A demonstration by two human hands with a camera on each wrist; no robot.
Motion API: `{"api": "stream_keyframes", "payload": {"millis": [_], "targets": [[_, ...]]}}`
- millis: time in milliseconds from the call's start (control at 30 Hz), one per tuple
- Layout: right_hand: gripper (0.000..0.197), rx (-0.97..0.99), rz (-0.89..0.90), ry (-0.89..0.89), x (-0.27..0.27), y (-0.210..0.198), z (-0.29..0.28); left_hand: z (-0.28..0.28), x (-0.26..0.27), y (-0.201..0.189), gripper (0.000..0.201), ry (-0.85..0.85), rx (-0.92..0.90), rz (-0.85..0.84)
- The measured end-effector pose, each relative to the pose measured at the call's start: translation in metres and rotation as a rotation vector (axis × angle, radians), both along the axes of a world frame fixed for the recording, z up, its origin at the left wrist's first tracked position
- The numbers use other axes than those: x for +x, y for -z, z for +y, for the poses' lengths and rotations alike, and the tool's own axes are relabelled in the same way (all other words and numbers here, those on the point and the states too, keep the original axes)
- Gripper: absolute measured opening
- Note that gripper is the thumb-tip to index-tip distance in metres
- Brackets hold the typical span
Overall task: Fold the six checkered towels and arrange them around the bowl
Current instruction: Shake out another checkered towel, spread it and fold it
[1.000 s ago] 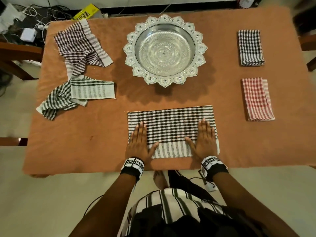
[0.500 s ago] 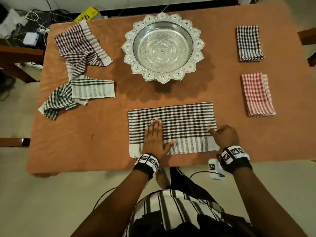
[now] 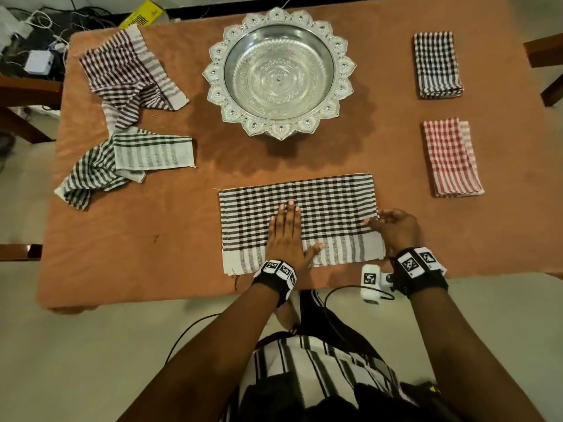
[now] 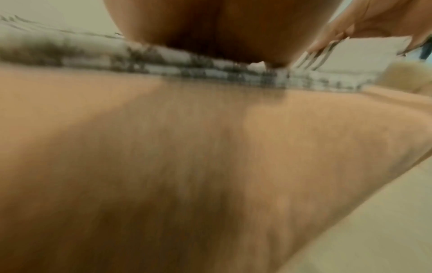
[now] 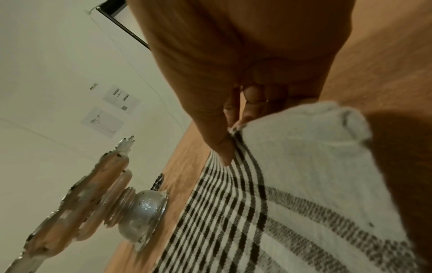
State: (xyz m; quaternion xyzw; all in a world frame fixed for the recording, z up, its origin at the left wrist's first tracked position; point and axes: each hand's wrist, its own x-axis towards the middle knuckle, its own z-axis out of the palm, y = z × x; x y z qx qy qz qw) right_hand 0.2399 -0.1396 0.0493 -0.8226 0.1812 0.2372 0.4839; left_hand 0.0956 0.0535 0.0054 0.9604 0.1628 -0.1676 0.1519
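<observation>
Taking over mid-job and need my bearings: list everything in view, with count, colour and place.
black checkered towel: 1, black-white, front centre, half-folded
silver bowl: 1, far centre
folded towels: 2, black far right, red below it
unfolded towels: 2, maroon far left, green below it
table: 1, orange-brown cover
left hand: flat on black checkered towel
right hand: pinches its right edge

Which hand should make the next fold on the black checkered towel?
Right, probably. The right hand already pinches the towel at its right edge; the left hand lies flat mid-towel, placed to anchor it.
</observation>
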Motion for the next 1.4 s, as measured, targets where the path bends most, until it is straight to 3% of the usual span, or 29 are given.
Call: {"api": "stream_keyframes", "payload": {"millis": [67,133,200,267,367,467,533,600,633,733,767,867,1000,1200,1400], "targets": [[0.029,0.042,-0.045,-0.013,-0.001,-0.009,0.004,0.006,0.004,-0.009,0.099,0.01,-0.065,-0.011],[0.026,0.031,-0.098,-0.056,-0.006,-0.018,0.012,0.012,0.002,-0.025,0.079,-0.09,-0.253,-0.163],[0.032,-0.011,-0.184,-0.14,-0.013,-0.022,0.023,0.02,-0.004,-0.044,0.052,-0.315,-0.466,-0.362],[0.034,-0.067,-0.28,-0.245,-0.025,-0.029,0.039,0.025,-0.003,-0.063,0.035,-0.572,-0.815,-0.377],[0.036,-0.107,-0.441,-0.45,-0.052,-0.04,0.067,0.031,0.007,-0.079,0.045,-0.825,-1.287,-0.15],[0.039,0.064,-0.412,-0.71,-0.076,-0.052,0.087,0.04,0.017,-0.086,0.069,-0.919,-1.506,-0.053],[0.035,0.216,-0.358,-0.756,-0.081,-0.051,0.088,0.047,0.019,-0.084,0.072,-0.953,-1.515,-0.09],[0.027,0.245,-0.352,-0.645,-0.079,-0.043,0.08,0.054,0.015,-0.075,0.056,-1.007,-1.405,-0.127],[0.023,0.221,-0.35,-0.567,-0.076,-0.035,0.076,0.057,0.012,-0.069,0.051,-1.026,-1.342,-0.148],[0.015,0.095,-0.336,-0.427,-0.07,-0.007,0.056,0.065,0.004,-0.077,0.071,-1.03,-1.195,-0.139],[0.015,0.051,-0.322,-0.417,-0.07,0.004,0.05,0.068,0.003,-0.079,0.069,-1.044,-1.182,-0.128],[0.018,-0.027,-0.322,-0.451,-0.072,0.025,0.04,0.091,-0.007,-0.078,0.063,-1.089,-1.197,-0.121],[0.022,-0.057,-0.337,-0.483,-0.075,0.03,0.042,0.124,-0.018,-0.068,0.032,-1.088,-1.17,-0.126],[0.028,-0.135,-0.406,-0.54,-0.076,0.034,0.04,0.143,-0.029,-0.063,0.029,-1.079,-1.175,-0.131],[0.017,-0.049,-0.299,-0.62,-0.074,0.018,0.044,0.144,-0.035,-0.07,0.035,-1.031,-1.219,-0.135]]}}
